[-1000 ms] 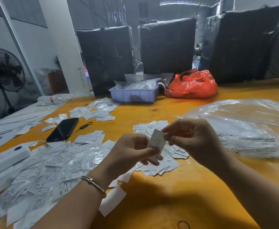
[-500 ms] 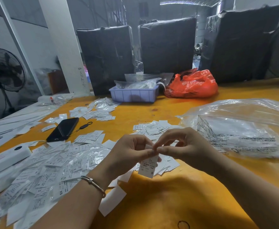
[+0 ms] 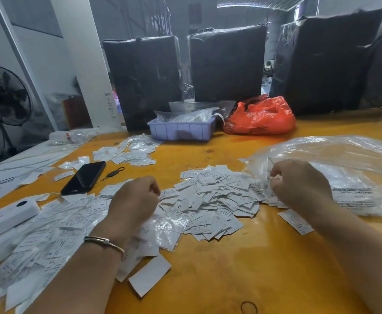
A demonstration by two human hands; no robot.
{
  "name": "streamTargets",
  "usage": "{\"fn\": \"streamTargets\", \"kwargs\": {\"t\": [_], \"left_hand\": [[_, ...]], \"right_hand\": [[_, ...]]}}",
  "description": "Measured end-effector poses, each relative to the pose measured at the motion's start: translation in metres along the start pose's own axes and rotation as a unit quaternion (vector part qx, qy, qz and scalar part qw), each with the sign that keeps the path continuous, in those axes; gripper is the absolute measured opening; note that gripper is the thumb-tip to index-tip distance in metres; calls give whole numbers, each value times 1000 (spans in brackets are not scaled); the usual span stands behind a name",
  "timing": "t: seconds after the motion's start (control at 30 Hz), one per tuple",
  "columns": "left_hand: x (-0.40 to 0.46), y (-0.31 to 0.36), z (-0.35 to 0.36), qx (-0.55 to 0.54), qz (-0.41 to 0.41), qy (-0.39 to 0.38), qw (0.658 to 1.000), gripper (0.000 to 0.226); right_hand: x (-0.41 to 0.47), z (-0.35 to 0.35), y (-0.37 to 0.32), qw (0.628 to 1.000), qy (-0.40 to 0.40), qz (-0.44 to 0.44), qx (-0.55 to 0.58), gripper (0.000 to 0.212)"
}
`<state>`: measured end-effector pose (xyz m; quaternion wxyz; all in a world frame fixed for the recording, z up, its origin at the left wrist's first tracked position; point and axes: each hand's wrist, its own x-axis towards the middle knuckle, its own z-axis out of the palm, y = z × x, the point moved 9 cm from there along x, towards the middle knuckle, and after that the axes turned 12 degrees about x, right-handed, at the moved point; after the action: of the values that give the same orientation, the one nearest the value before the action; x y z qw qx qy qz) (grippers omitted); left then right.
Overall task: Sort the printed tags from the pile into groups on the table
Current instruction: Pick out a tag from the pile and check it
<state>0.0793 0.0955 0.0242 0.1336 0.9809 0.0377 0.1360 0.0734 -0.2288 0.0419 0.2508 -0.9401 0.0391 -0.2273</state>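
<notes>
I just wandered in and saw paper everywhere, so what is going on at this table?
A person is sorting small white printed tags on a yellow table. The left hand, bracelet at the wrist, hangs curled over the left edge of the middle heap of tags; whether it holds one is hidden. The right hand pinches something small and white at the mouth of a clear plastic bag. More tags lie in a heap at the left.

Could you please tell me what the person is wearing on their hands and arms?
Both forearms are bare, with no sleeves or gloves in view. The left hand has a thin metal bangle at its wrist; the right hand and its wrist carry nothing.
</notes>
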Motion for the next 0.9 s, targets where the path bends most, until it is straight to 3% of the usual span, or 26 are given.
{"fn": "streamTargets", "kwargs": {"t": [0.17,0.27,0.33,0.73,0.9], "left_hand": [[0,-14,13,158,-37,-71,984,25],[-1,-12,15,199,-42,-80,976,26],[0,-7,13,215,-35,-60,974,27],[-5,20,15,67,40,6,997,13],[-7,30,17,9,67,8,998,11]], "right_hand": [[10,-3,47,986,-23,110,-124,31],[11,10,60,976,-65,113,-175,24],[14,10,62,976,-51,106,-184,17],[19,-12,57,993,78,68,-57,17],[20,-6,58,995,46,76,-43,15]]}}
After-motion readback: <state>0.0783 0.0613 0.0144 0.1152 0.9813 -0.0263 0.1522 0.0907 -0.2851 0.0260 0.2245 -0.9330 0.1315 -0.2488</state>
